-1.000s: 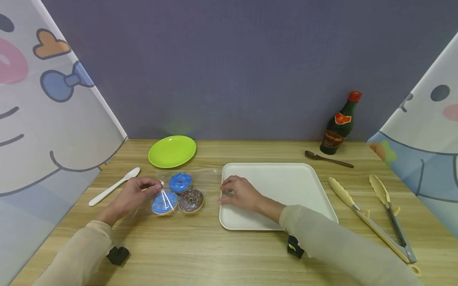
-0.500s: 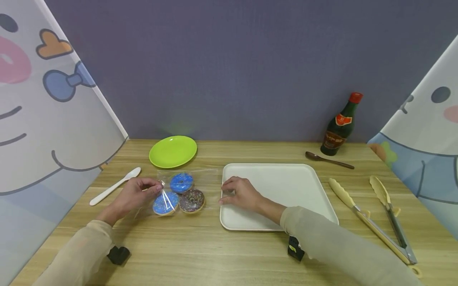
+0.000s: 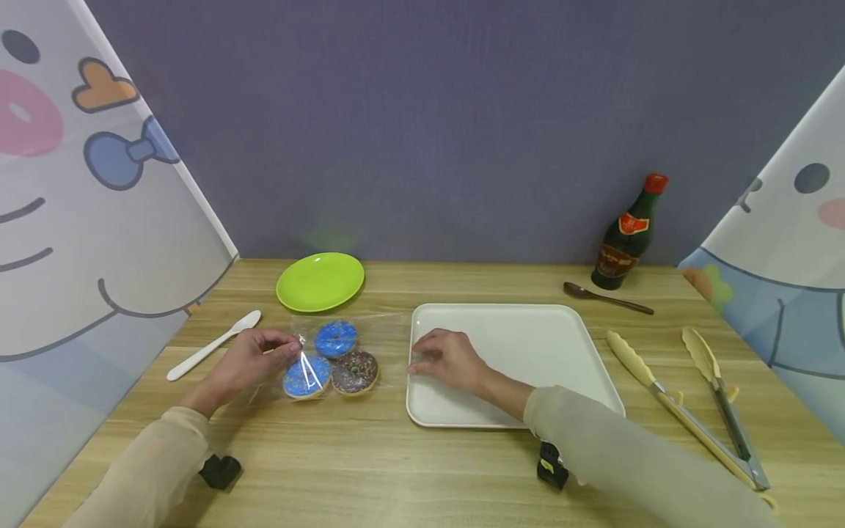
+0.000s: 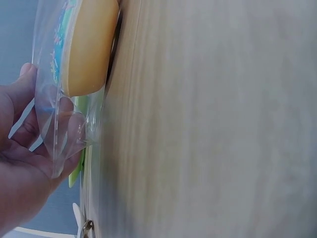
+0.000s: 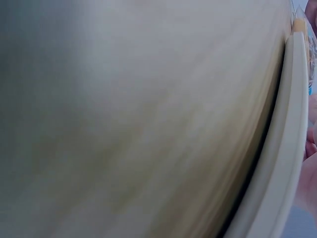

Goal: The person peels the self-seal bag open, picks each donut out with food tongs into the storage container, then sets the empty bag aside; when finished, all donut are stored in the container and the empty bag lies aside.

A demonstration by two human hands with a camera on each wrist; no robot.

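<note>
In the head view my left hand [image 3: 251,364] pinches the left end of a clear plastic bag [image 3: 386,337]. Inside the bag lie two blue-iced doughnuts, one farther back [image 3: 335,339] and one nearer [image 3: 306,375], beside a brown-iced doughnut [image 3: 355,372] with sprinkles. The left wrist view shows fingers through the clear film and a doughnut's tan side [image 4: 91,49]. My right hand [image 3: 455,363] hovers over the left edge of a white rectangular tray [image 3: 528,352], thumb and fingers apart with nothing visible between them. That tray's rim [image 5: 282,148] curves through the right wrist view.
Behind the bag is a green plate [image 3: 320,282]; a white spoon [image 3: 214,345] lies left of my left hand. Right of the tray are tongs [image 3: 693,411], spread apart. A dark brown spoon [image 3: 607,298] and a green bottle [image 3: 623,238] are at the back right.
My right hand has shifted slightly to the right over the tray's left edge. My left hand keeps its hold on the bag, and the doughnuts stay in place.
</note>
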